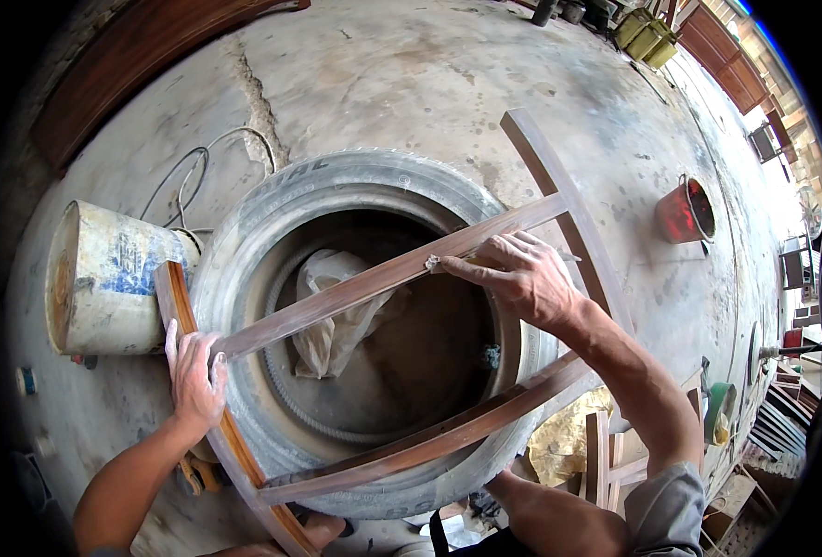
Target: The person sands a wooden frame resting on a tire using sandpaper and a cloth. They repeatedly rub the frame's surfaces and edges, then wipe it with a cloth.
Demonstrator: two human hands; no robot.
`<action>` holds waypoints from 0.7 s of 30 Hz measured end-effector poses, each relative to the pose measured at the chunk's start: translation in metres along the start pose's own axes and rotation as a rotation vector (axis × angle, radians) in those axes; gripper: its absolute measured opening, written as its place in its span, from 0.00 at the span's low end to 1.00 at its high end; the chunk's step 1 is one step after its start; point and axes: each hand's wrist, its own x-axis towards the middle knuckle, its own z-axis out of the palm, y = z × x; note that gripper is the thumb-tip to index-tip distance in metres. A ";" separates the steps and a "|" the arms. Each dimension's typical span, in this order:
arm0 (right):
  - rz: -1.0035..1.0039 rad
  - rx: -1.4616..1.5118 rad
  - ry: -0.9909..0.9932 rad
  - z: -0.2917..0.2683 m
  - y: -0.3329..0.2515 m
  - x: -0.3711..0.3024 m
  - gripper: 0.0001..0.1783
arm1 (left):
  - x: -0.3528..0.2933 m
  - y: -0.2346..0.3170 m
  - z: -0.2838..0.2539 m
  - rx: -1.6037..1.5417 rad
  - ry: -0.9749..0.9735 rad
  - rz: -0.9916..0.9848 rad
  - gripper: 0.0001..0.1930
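Observation:
A brown wooden frame (355,295) of two long uprights joined by two crossbars lies across an old tyre (244,218). My left hand (197,379) is closed round the left upright, where the upper crossbar meets it; its fingertips are whitened with dust. Over that crossbar's right half is my right hand (527,281), closed on a thin pale tool (570,257) whose end pokes out behind the knuckles. A small whitish lump (432,264) shows on the bar at my fingertips. My fingers hide most of the tool, so its kind is unclear.
A crumpled plastic bag (313,348) lies inside the tyre. To the left, a stained white bucket (118,278) rests on its side near a looped cable (183,181). A red-stained pot (685,212) stands at right. Wooden pieces (601,464) lie near my right elbow.

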 end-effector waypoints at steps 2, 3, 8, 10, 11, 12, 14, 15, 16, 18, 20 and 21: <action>0.010 0.008 0.017 -0.004 0.008 -0.004 0.34 | 0.003 0.000 -0.003 0.000 -0.001 0.004 0.17; 0.031 -0.026 0.003 -0.007 0.011 -0.006 0.34 | 0.003 0.001 -0.002 -0.002 -0.002 0.002 0.17; -0.009 0.029 0.007 0.005 -0.002 0.002 0.32 | 0.002 0.000 0.000 -0.006 -0.002 -0.002 0.17; -0.021 0.025 0.008 0.002 -0.003 0.004 0.32 | 0.000 -0.002 0.001 -0.010 -0.003 -0.006 0.17; -0.028 0.024 0.008 0.002 -0.002 0.005 0.32 | -0.002 -0.002 -0.001 -0.001 -0.005 -0.007 0.17; -0.021 0.010 0.047 0.004 0.003 0.004 0.32 | -0.001 -0.002 -0.001 0.003 -0.006 -0.003 0.17; 0.033 -0.034 -0.014 -0.006 0.009 -0.006 0.34 | 0.001 -0.003 0.000 0.003 -0.004 0.005 0.17; 0.045 -0.031 -0.007 -0.007 0.011 -0.009 0.34 | 0.002 -0.002 0.001 -0.002 0.000 0.007 0.17; 0.041 -0.022 -0.016 -0.004 0.009 -0.008 0.34 | 0.004 -0.001 0.001 -0.006 0.005 0.010 0.17; 0.030 0.006 -0.031 0.007 -0.002 0.002 0.35 | 0.003 -0.001 0.001 0.000 0.007 0.016 0.17; -0.022 0.031 0.001 0.006 -0.010 0.012 0.34 | -0.001 -0.002 -0.002 0.010 -0.001 0.006 0.16; -0.018 0.012 -0.015 0.003 -0.008 0.012 0.34 | -0.001 -0.002 -0.001 0.004 -0.003 0.005 0.16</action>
